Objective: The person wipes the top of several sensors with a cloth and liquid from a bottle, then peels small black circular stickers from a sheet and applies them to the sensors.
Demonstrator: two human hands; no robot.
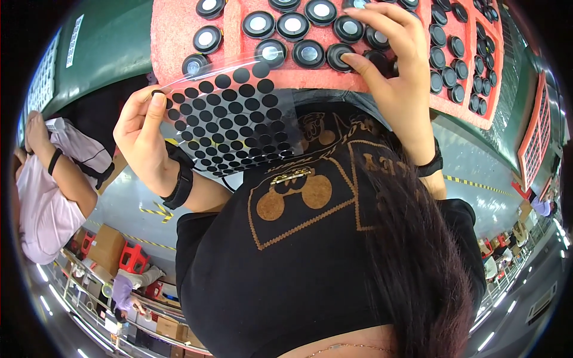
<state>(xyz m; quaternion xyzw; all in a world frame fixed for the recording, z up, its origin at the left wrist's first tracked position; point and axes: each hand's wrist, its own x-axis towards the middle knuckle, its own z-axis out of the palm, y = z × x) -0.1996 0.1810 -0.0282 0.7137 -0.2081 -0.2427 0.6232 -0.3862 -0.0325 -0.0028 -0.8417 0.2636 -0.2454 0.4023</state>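
My left hand (141, 125) pinches the left edge of a clear sheet of round black stickers (236, 107), held tilted in front of my chest. Its upper edge overlaps the near side of a pink foam tray (169, 37). Round black parts (293, 25) sit in that tray, many with pale discs in their centres. Over the tray's right side, my right hand (401, 62) has its fingers stretched apart. The thumb tip rests on a black part (336, 53) with a dark centre; its fingertips lie over other parts farther back. Some parts are hidden beneath this hand.
More black parts fill a pink foam section (473, 114) on the right. A green surface (110, 45) lies at the upper left. Another person in a pale top (52, 206) is close on my left. A red-edged tray (533, 143) stands far right; red stools (133, 258) are behind.
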